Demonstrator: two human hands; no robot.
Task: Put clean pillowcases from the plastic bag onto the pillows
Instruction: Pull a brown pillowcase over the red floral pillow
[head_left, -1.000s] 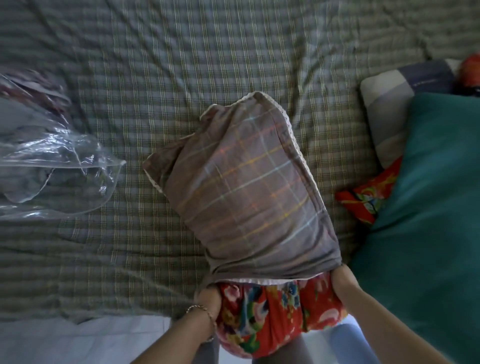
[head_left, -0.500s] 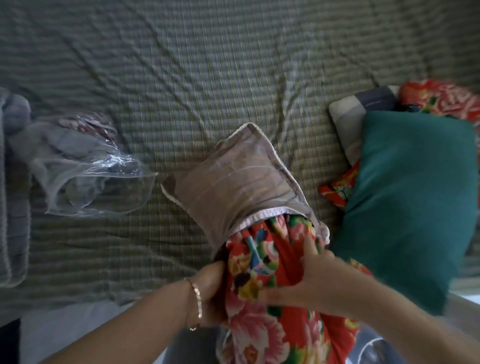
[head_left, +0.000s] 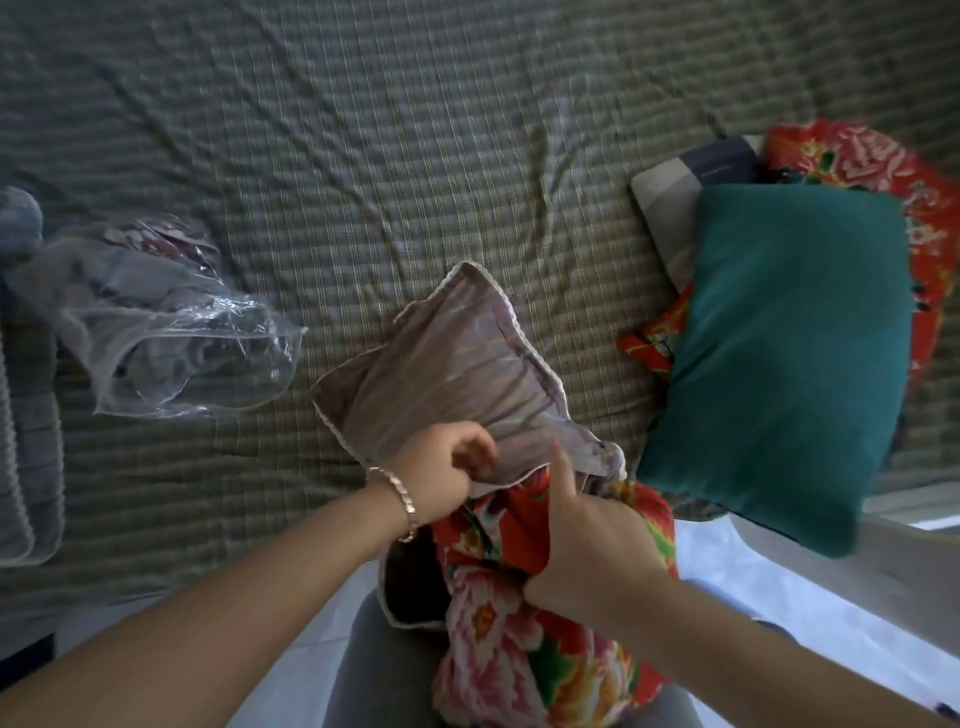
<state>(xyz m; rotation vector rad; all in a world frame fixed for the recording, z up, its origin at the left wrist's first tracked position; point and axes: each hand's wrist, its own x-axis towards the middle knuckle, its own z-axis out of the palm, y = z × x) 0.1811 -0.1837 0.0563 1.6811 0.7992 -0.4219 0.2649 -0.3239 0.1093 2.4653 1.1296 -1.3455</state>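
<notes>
Checked sheet (head_left: 363, 156) seen from above. At its near edge, the pillow (head_left: 519, 623) sits half inside the pillowcase (head_left: 447, 374). The left hand (head_left: 441, 467) grasps the pillowcase hem; the right hand (head_left: 587, 540) grasps the pillow's bare end. The bag (head_left: 171, 338) lies left, the teal pillow (head_left: 779, 353) right.

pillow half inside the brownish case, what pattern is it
The pillow has a red floral print, pink blooms and green leaves; head view.

Plastic bag (head_left: 171, 343) left of pillow (head_left: 447, 358) on bed (head_left: 363, 130).
</notes>
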